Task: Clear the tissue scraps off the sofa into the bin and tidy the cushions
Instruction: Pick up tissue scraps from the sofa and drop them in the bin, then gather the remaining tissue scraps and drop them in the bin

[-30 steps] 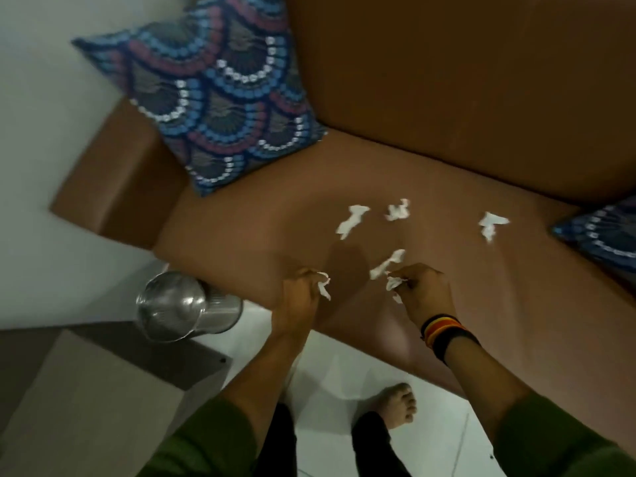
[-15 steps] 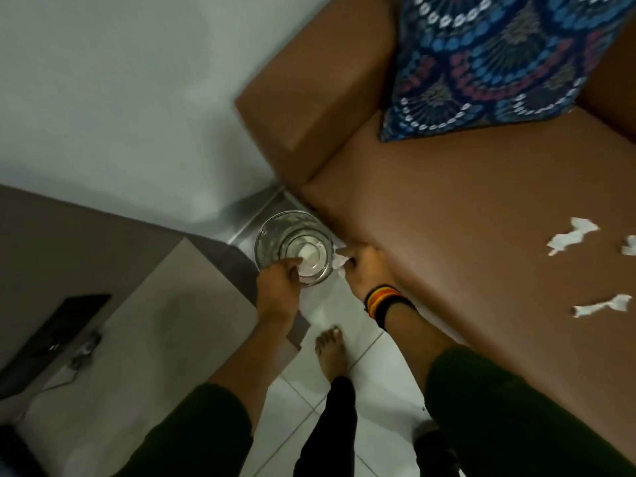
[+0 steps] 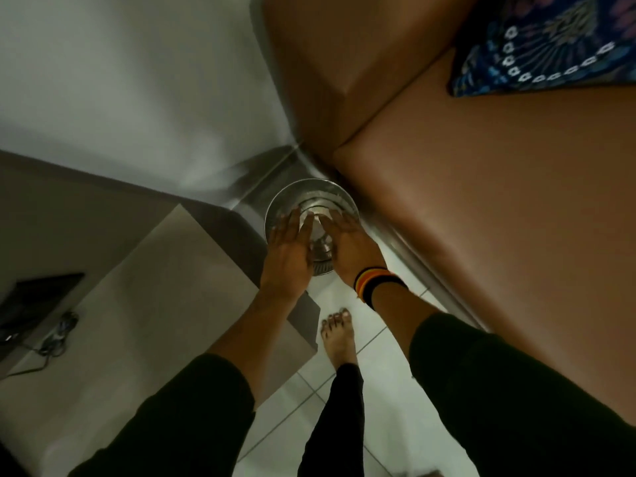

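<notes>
A round shiny metal bin [image 3: 285,204] stands on the floor in the corner beside the brown sofa [image 3: 499,218]. My left hand [image 3: 287,251] and my right hand [image 3: 349,241] hover side by side over the bin's mouth, fingers stretched out and apart, palms facing each other. Nothing shows in either hand. A pale patch lies at the bottom of the bin; whether it is tissue is unclear. A blue patterned cushion [image 3: 543,46] leans at the sofa's far end, top right. No scraps on the sofa are in view.
A grey low table [image 3: 137,304] stands left of the bin, with a dark device [image 3: 38,304] and cables at its far left. A white wall is behind. My bare foot [image 3: 339,339] rests on the white tiled floor between table and sofa.
My view has swung left and down from the sofa seat to the bin. Both hands carried tissue scraps to the bin and now spread open above it with nothing in them.
</notes>
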`<state>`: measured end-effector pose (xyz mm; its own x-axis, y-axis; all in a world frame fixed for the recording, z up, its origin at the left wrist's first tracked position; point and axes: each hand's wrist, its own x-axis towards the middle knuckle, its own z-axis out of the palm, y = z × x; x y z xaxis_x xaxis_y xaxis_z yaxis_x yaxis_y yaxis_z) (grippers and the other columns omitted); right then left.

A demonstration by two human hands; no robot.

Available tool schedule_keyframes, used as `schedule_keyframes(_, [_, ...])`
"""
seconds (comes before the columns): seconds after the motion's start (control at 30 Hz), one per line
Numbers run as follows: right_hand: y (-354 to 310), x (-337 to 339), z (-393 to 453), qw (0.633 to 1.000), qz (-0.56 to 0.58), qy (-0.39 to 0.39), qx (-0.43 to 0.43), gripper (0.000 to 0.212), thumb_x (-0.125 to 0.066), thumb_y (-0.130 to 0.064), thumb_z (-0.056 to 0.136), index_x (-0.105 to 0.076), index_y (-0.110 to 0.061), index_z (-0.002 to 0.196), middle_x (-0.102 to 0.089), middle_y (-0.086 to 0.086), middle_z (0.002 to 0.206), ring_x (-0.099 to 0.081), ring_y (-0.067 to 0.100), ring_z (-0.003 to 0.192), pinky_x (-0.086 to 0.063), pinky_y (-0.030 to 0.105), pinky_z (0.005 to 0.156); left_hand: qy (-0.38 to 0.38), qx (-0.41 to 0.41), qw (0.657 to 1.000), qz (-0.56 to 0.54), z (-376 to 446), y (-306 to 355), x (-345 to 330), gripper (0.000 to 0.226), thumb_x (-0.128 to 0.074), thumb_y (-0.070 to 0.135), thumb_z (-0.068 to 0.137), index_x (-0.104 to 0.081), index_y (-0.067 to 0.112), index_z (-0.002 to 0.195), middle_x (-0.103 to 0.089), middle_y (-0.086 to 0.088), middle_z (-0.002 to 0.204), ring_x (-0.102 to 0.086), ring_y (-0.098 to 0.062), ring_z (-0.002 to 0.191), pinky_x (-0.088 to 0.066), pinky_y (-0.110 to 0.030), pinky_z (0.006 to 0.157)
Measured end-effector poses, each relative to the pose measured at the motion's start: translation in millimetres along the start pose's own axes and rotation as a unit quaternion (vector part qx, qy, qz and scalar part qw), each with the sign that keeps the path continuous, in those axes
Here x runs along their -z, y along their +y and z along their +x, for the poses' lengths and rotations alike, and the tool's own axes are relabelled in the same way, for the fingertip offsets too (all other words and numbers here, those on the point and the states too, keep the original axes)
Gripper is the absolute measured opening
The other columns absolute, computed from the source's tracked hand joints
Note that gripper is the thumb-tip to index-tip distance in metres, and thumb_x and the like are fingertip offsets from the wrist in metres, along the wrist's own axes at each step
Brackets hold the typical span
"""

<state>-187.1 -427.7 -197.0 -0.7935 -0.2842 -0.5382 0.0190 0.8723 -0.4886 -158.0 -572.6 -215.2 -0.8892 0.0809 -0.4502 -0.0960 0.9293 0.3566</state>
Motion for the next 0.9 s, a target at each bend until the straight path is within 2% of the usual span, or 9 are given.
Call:
schedule_keyframes(0.07, [3.5, 14.9, -24.6, 0.998, -0.031, 0.047, 0.018, 0.073, -0.058, -0.004, 0.088, -0.024, -0.018, 0.152, -0.019, 0.008, 0.163, -0.014, 0.027, 0.151, -0.033, 0.046, 0.117, 0.035, -0.025, 0.998, 0.036, -11.1, 11.6, 11.1, 0.069, -0.044, 0.034, 0.1, -0.02, 0.017, 0.162, -0.013, -0.014, 0.17, -0.011, -0.037, 0.157, -0.017, -0.057, 0.126])
schedule_keyframes(0.13, [11.1, 34.4, -54.6, 0.992, -0.072, 0.1, 0.029, 0.077, -0.057, -0.004, 0.086, -0.02, -0.014, 0.153, -0.016, 0.013, 0.163, -0.011, 0.03, 0.151, -0.023, 0.05, 0.121, 0.053, -0.039, 0.996, 0.055, -22.6, 31.8, 24.6, 0.076, -0.048, 0.036, 0.098, -0.015, 0.015, 0.163, -0.01, -0.015, 0.171, -0.005, -0.035, 0.157, -0.01, -0.054, 0.127])
schedule_keyframes(0.2, [25.2, 60.3, -86.3, 0.984, -0.104, 0.146, 0.014, 0.079, -0.055, -0.01, 0.087, -0.013, -0.012, 0.154, -0.011, 0.015, 0.164, -0.006, 0.033, 0.151, -0.017, 0.056, 0.121, 0.058, -0.058, 0.994, 0.07, -32.6, 62.4, 37.3, 0.078, -0.051, 0.032, 0.099, -0.013, 0.009, 0.163, -0.01, -0.017, 0.17, -0.004, -0.034, 0.158, -0.011, -0.055, 0.127])
schedule_keyframes(0.27, [46.0, 88.3, -119.6, 0.978, -0.105, 0.179, -0.028, 0.081, -0.052, -0.014, 0.089, -0.006, -0.012, 0.155, -0.002, 0.014, 0.165, 0.002, 0.033, 0.151, -0.01, 0.058, 0.121, 0.054, -0.09, 0.991, 0.088, -41.2, 103.7, 47.7, 0.073, -0.046, 0.03, 0.102, -0.011, 0.006, 0.162, -0.009, -0.018, 0.17, -0.006, -0.034, 0.158, -0.015, -0.056, 0.126])
schedule_keyframes(0.4, [100.8, 142.7, -185.8, 0.965, -0.082, 0.221, -0.113, 0.082, -0.048, -0.018, 0.088, 0.0, -0.012, 0.155, 0.004, 0.014, 0.164, 0.008, 0.034, 0.151, -0.001, 0.062, 0.12, 0.062, -0.2, 0.972, 0.103, -50.5, 202.2, 48.1, 0.067, -0.038, 0.032, 0.105, -0.014, 0.006, 0.162, -0.007, -0.016, 0.171, -0.005, -0.033, 0.159, -0.015, -0.054, 0.126])
schedule_keyframes(0.57, [212.0, 189.7, -266.8, 0.936, -0.046, 0.271, -0.222, 0.081, -0.051, -0.013, 0.088, -0.005, -0.012, 0.155, -0.002, 0.016, 0.164, 0.002, 0.035, 0.151, -0.005, 0.061, 0.12, 0.047, -0.305, 0.943, 0.123, -58.7, 339.7, 5.8, 0.066, -0.043, 0.029, 0.103, -0.022, 0.004, 0.16, -0.014, -0.018, 0.169, -0.013, -0.036, 0.157, -0.021, -0.056, 0.124])
schedule_keyframes(0.7, [323.2, 202.4, -332.8, 0.911, -0.004, 0.283, -0.3, 0.076, -0.051, -0.014, 0.091, -0.01, -0.01, 0.155, -0.004, 0.018, 0.164, -0.001, 0.036, 0.151, -0.011, 0.058, 0.121, 0.026, -0.377, 0.921, 0.095, -70.1, 443.2, -47.3, 0.062, -0.038, 0.028, 0.104, -0.025, 0.005, 0.16, -0.021, -0.017, 0.168, -0.018, -0.034, 0.157, -0.022, -0.052, 0.125])
schedule_keyframes(0.83, [424.0, 207.0, -378.3, 0.885, 0.03, 0.301, -0.354, 0.071, -0.05, -0.004, 0.09, -0.017, -0.007, 0.153, -0.009, 0.022, 0.162, -0.007, 0.04, 0.149, -0.023, 0.054, 0.119, -0.011, -0.385, 0.916, 0.114, -60.8, 527.4, -100.2, 0.064, -0.023, 0.032, 0.102, -0.023, 0.006, 0.161, -0.02, -0.013, 0.169, -0.016, -0.031, 0.157, -0.025, -0.05, 0.125])
schedule_keyframes(0.9, [463.5, 212.0, -390.4, 0.881, 0.036, 0.309, -0.356, 0.068, -0.048, -0.003, 0.09, -0.022, -0.008, 0.152, -0.011, 0.023, 0.161, -0.009, 0.041, 0.149, -0.026, 0.053, 0.118, -0.029, -0.381, 0.912, 0.146, -52.2, 560.8, -117.7, 0.066, -0.032, 0.033, 0.101, -0.021, 0.007, 0.161, -0.018, -0.012, 0.17, -0.015, -0.031, 0.158, -0.022, -0.049, 0.126])
